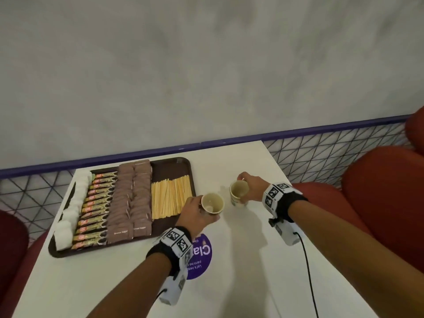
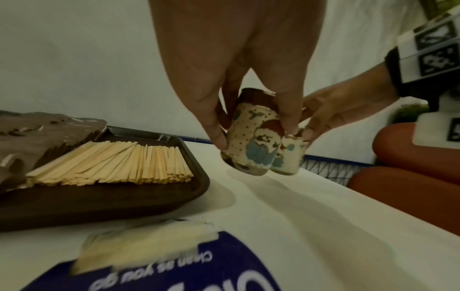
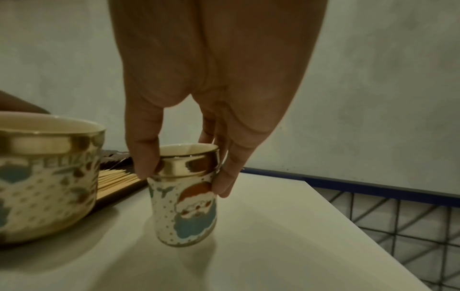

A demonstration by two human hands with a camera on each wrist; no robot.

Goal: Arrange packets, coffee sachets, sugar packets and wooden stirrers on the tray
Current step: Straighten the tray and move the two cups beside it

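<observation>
A brown tray (image 1: 171, 167) lies on the white table's left half. It holds a row of white packets (image 1: 75, 203), coffee sachets (image 1: 96, 210), two rows of brown sugar packets (image 1: 130, 200) and a fan of wooden stirrers (image 1: 169, 198). Just right of the tray, my left hand (image 1: 202, 211) grips a Santa-print paper cup (image 1: 212, 203), tilted and lifted off the table (image 2: 251, 141). My right hand (image 1: 246, 190) holds a second, upright Santa cup (image 1: 239, 191) by its gold rim (image 3: 186, 206), at or just above the table. Both cups look empty.
A round purple sticker (image 1: 199, 258) lies on the table near my left wrist. Red seats (image 1: 378, 191) stand to the right beyond the table's right edge, and a dark red seat (image 1: 11, 249) to the left. A grey wall and wire mesh (image 1: 309, 157) run behind.
</observation>
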